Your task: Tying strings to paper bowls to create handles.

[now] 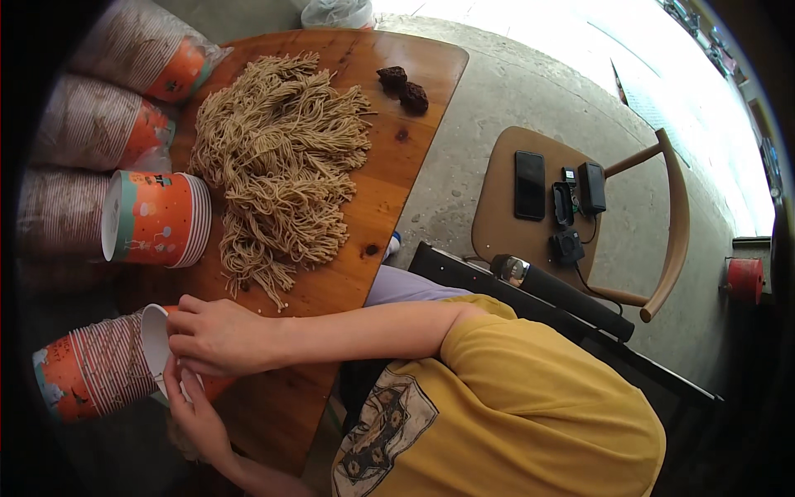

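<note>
At the table's lower left edge, my two hands come together at the white mouth of an orange paper cup. My right hand lies over the cup's opening with its fingers curled in. Just below it, my left hand has thumb and fingers drawn close, almost touching the right fingertips. What they pinch is too small and covered to make out. Left of them lies a nested stack of orange paper cups on its side. A large heap of beige noodle-like strands is spread over the wooden table.
More nested cup stacks lie along the left, one with a bare orange cup, others in clear plastic. Two dark brown lumps sit on the table's far right. A chair to the right carries a phone and small black devices.
</note>
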### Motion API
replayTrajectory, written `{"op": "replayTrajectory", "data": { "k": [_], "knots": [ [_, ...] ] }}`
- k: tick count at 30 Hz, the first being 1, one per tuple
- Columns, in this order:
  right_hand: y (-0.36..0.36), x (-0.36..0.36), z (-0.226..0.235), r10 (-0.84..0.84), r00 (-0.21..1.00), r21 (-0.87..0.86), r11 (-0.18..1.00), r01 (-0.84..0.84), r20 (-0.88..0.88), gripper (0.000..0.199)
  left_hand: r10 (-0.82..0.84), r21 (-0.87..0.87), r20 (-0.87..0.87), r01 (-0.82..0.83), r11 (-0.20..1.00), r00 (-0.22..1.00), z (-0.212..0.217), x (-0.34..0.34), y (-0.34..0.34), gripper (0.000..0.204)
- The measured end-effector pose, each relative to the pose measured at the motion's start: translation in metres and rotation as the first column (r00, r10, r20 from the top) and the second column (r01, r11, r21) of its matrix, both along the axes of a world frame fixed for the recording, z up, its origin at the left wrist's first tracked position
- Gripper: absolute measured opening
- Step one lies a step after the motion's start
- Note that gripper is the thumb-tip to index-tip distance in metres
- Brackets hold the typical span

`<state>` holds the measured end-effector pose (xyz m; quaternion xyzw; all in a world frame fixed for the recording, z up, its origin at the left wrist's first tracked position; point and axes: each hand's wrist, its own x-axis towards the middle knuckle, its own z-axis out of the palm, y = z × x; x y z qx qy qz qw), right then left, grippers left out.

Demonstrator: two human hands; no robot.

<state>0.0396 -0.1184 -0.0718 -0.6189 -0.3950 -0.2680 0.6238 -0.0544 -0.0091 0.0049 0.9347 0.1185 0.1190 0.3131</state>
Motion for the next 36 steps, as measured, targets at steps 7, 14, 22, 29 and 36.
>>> {"op": "replayTrajectory", "data": {
  "k": [7,14,22,29,36],
  "knots": [
    [-0.004,0.004,0.005,0.004,1.0,-0.023,1.0,-0.004,-0.008,0.018,0.066,0.211,0.169,-0.101,0.972,0.983,-0.002,0.001,0.014,0.022],
    [0.0,0.01,0.008,0.03,0.999,-0.016,0.999,-0.03,-0.03,0.017,-0.096,0.441,0.223,-0.013,0.898,0.97,0.008,0.009,0.02,0.02],
    [-0.016,0.009,0.015,0.106,0.992,-0.209,0.971,-0.117,-0.062,0.016,-0.174,0.268,0.067,0.15,0.952,0.982,0.0,0.008,0.021,0.015],
    [-0.01,0.004,0.028,0.142,0.989,-0.292,0.945,-0.147,-0.037,0.011,-0.211,0.308,0.265,0.125,0.943,0.941,0.01,0.001,0.018,0.009],
    [-0.018,0.018,0.039,0.245,0.963,-0.441,0.881,-0.173,0.111,0.014,-0.293,0.392,0.336,0.15,0.908,0.895,0.016,0.01,0.036,0.014]
  ]
}}
